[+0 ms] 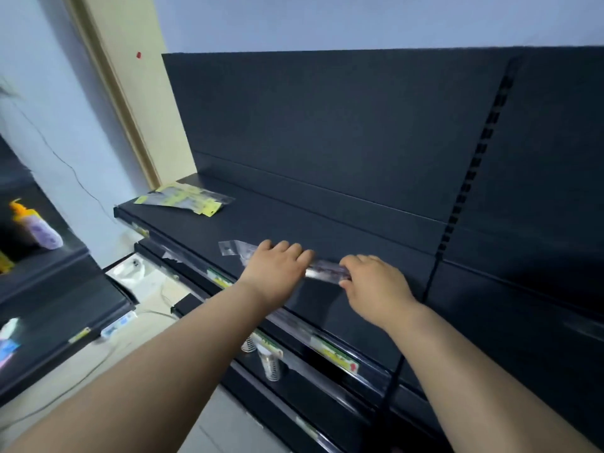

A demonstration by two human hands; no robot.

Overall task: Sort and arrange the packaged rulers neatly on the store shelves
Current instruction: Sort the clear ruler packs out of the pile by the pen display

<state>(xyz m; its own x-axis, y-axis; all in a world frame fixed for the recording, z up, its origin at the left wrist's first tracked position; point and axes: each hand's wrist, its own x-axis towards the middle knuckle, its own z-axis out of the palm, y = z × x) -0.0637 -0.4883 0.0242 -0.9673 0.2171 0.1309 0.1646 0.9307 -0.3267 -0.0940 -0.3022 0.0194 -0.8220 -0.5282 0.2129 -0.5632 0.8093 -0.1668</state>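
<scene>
A clear-packaged ruler (pixel 322 269) lies lengthwise on the dark top shelf (pixel 202 227), its transparent hang tab (pixel 230 247) sticking out to the left. My left hand (pixel 276 273) lies palm down over its left part, fingers curled over the pack. My right hand (pixel 372 284) holds its right end, fingers and thumb wrapped round it. A loose pile of ruler packs with yellow header cards (pixel 184 197) lies at the far left end of the same shelf.
Lower shelves with price-tag strips (pixel 333 353) hold two patterned cans (pixel 269 366). At the left stands another dark shelf unit with an orange-capped bottle (pixel 36 228). A slotted upright (pixel 474 165) divides the back panel. On the floor lies a white bag (pixel 134 276).
</scene>
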